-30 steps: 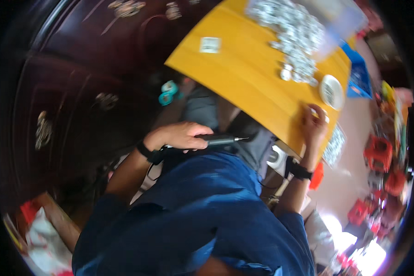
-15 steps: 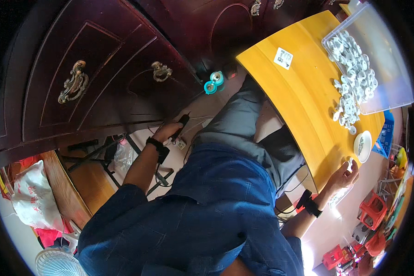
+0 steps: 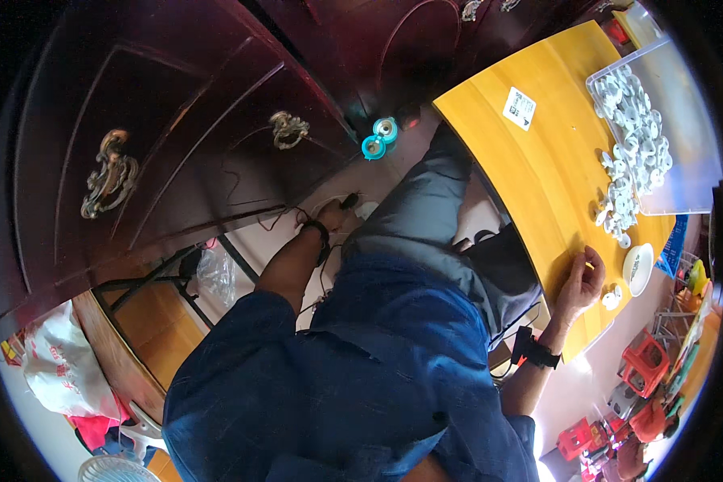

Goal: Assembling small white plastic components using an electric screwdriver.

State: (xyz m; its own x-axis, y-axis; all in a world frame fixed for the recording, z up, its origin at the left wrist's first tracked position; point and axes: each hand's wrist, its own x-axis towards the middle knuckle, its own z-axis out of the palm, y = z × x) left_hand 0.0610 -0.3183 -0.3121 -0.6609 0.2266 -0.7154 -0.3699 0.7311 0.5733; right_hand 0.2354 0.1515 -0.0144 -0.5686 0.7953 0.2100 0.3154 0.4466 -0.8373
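Low beside my left leg, my left hand (image 3: pixel 329 215) is closed around a black handheld tool (image 3: pixel 349 201), of which only the end shows beyond the fingers. My right hand (image 3: pixel 580 287) is over the near part of the yellow wooden table (image 3: pixel 530 177), its fingers loosely bent and apart, with nothing visible in them. Right beside it lie small white plastic parts (image 3: pixel 612 297). A white bowl (image 3: pixel 638 270) stands just beyond; its contents cannot be made out. Farther up, a heap of white round plastic parts (image 3: pixel 639 136) spills out of a clear plastic bin (image 3: pixel 687 153) lying on its side.
A white printed label (image 3: pixel 519 108) lies on the table. Dark red wooden cabinets (image 3: pixel 177 120) rise at the left and front. On the floor stands a small turquoise open-lidded container (image 3: pixel 380 138). Cords run near my left hand. Red plastic stools (image 3: pixel 645 361) are at the right.
My right hand has let go of the small white parts, which now lie on the table, and drawn left. My left hand moved right and forward with the tool. The view shifted slightly.
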